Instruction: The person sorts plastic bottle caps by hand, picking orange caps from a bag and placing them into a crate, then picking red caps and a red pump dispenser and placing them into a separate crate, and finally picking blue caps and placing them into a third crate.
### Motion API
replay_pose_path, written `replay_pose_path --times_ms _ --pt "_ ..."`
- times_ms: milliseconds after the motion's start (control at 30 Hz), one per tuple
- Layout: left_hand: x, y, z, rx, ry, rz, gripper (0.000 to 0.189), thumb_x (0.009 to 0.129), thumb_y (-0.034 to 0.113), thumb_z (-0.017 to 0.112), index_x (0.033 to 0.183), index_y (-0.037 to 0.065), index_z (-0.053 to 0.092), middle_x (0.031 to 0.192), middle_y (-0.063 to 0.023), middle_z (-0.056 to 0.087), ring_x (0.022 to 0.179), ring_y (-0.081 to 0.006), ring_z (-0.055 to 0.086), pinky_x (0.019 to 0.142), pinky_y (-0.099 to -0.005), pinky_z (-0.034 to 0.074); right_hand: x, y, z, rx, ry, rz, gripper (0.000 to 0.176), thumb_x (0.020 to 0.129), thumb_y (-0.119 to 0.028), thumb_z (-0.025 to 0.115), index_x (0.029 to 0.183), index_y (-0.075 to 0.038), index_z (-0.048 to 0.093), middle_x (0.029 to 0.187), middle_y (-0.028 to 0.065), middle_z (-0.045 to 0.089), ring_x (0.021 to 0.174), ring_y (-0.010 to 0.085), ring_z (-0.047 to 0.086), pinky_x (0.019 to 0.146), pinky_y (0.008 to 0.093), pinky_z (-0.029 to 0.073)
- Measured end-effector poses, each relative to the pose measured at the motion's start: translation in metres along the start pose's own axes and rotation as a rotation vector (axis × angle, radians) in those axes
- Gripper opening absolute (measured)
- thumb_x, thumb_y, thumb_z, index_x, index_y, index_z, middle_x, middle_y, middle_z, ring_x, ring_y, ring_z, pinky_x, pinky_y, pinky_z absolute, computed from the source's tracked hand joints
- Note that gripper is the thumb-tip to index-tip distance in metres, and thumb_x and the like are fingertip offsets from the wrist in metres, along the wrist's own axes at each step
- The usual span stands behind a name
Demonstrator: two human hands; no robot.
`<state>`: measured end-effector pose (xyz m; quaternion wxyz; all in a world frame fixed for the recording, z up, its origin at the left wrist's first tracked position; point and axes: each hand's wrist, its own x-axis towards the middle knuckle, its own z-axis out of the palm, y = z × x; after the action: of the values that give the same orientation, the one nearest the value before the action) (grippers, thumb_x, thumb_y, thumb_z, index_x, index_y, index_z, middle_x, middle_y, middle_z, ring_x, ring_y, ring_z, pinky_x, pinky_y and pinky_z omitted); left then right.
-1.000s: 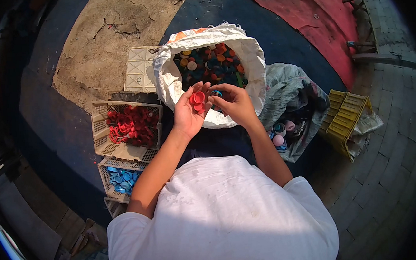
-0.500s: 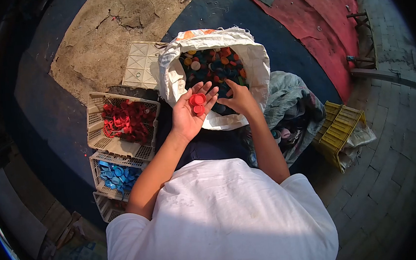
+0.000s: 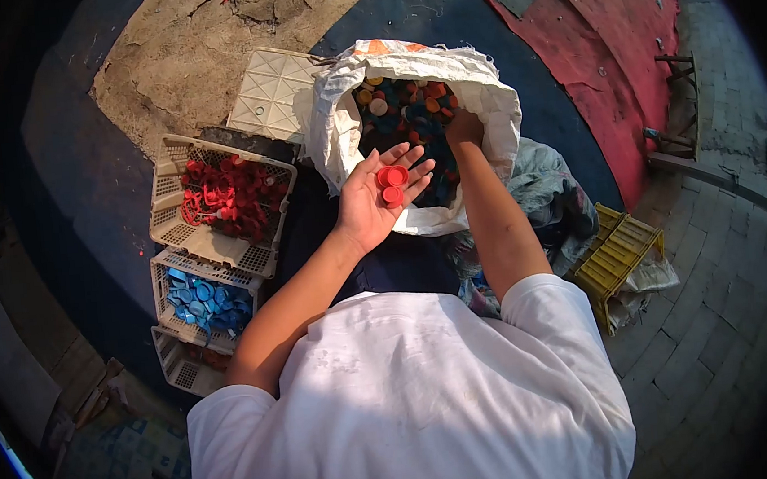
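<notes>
Offers no readable word, number, brand or sign. Carries an orange marking [image 3: 377,47] at the far rim of the white sack [image 3: 494,109], but folds and creases there, too broken up to tell as letters, a figure or a plain band of colour. Shows pale patches on a bluish surface [image 3: 130,453] at the lower left, too dim and blurred to tell as lettering or mere pattern.

Sunlit ground [image 3: 176,67], red mat [image 3: 609,69], grey paving [image 3: 718,258]
</notes>
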<state>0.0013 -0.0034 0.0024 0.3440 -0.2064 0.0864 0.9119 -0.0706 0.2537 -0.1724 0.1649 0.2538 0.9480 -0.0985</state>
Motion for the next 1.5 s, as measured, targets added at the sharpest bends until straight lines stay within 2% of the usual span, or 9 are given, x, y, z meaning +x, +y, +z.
replay_pose_path --times_ms 367,600,667,767,867,967,1067,1367,1500 --pt "-0.002 0.004 -0.005 -0.012 0.025 0.011 0.047 0.104 0.037 0.05 0.132 -0.002 0.051 0.138 -0.0213 0.056 0.133 -0.0387 0.053 0.116 -0.0469 0.042 0.001 0.004 -0.004 -0.054 -0.014 -0.008 0.027 0.086 -0.027 0.069 0.1 -0.005 0.076 0.106 0.0201 0.074 0.103 0.0381 0.072 0.088 0.0467 0.057" --pt "0.001 0.003 -0.006 0.009 0.026 0.011 0.047 0.103 0.035 0.05 0.132 -0.002 0.051 0.137 -0.0221 0.056 0.132 -0.0389 0.053 0.116 -0.0472 0.042 -0.003 -0.004 -0.022 0.085 0.027 0.016 0.039 0.079 -0.038 0.075 0.099 -0.004 0.076 0.095 0.0202 0.075 0.095 0.0362 0.073 0.084 0.0454 0.058" --pt "0.0 0.003 -0.005 0.005 0.029 0.021 0.046 0.103 0.034 0.05 0.132 -0.002 0.051 0.137 -0.022 0.056 0.132 -0.039 0.053 0.116 -0.0471 0.042 -0.012 -0.008 -0.029 0.186 0.015 0.036 0.043 0.077 -0.039 0.077 0.098 -0.003 0.076 0.09 0.0192 0.076 0.085 0.0329 0.076 0.078 0.0427 0.059" --pt "0.001 0.003 -0.002 0.014 0.014 0.035 0.048 0.102 0.034 0.049 0.134 -0.003 0.049 0.138 -0.0218 0.055 0.133 -0.0391 0.053 0.116 -0.0469 0.042 -0.075 -0.03 -0.089 0.667 0.027 0.063 0.039 0.078 -0.035 0.079 0.094 0.001 0.074 0.075 0.0125 0.072 0.062 0.0229 0.072 0.057 0.0351 0.055" --pt "0.001 0.004 -0.001 0.062 -0.018 0.001 0.053 0.102 0.036 0.048 0.137 -0.004 0.047 0.139 -0.0219 0.055 0.133 -0.039 0.052 0.117 -0.0468 0.041 -0.098 -0.021 -0.091 1.067 -0.188 0.186 0.036 0.08 -0.029 0.082 0.098 0.001 0.073 0.071 0.005 0.067 0.049 0.012 0.062 0.044 0.0263 0.045" --pt "-0.001 0.003 -0.002 0.088 -0.005 -0.01 0.056 0.102 0.039 0.047 0.138 -0.005 0.046 0.139 -0.0219 0.054 0.133 -0.0392 0.052 0.118 -0.0472 0.039 -0.13 -0.018 -0.103 1.49 -0.316 0.136 0.025 0.087 -0.021 0.079 0.097 0.001 0.072 0.066 -0.0008 0.06 0.046 0.0078 0.055 0.04 0.0216 0.034" --pt "-0.002 0.002 -0.004 0.09 -0.001 -0.009 0.06 0.102 0.041 0.045 0.142 -0.005 0.044 0.143 -0.0222 0.052 0.134 -0.0371 0.051 0.119 -0.0471 0.037 -0.159 -0.025 -0.128 1.587 -0.341 0.121 0.018 0.092 -0.016 0.075 0.095 0.001 0.071 0.064 -0.0017 0.058 0.045 0.0077 0.051 0.04 0.0213 0.03" --pt "-0.008 0.002 0.002 0.067 -0.005 -0.056 0.059 0.105 0.049 0.039 0.149 0.01 0.042 0.151 -0.0163 0.048 0.136 -0.0296 0.051 0.116 -0.0445 0.041 -0.196 -0.053 -0.144 1.276 -0.417 -0.178 0.021 0.091 -0.017 0.073 0.101 0.002 0.074 0.072 0.0023 0.069 0.057 0.0047 0.057 0.05 0.0218 0.045" --pt "-0.006 0.002 -0.005 0.076 0.04 -0.018 0.047 0.108 0.047 0.038 0.134 0.011 0.053 0.145 -0.0158 0.054 0.133 -0.0316 0.053 0.112 -0.0469 0.044 -0.215 -0.063 -0.152 0.833 -0.162 -0.51 0.024 0.088 -0.02 0.077 0.098 0.001 0.074 0.076 0.0058 0.072 0.065 0.0071 0.061 0.06 0.0248 0.048"
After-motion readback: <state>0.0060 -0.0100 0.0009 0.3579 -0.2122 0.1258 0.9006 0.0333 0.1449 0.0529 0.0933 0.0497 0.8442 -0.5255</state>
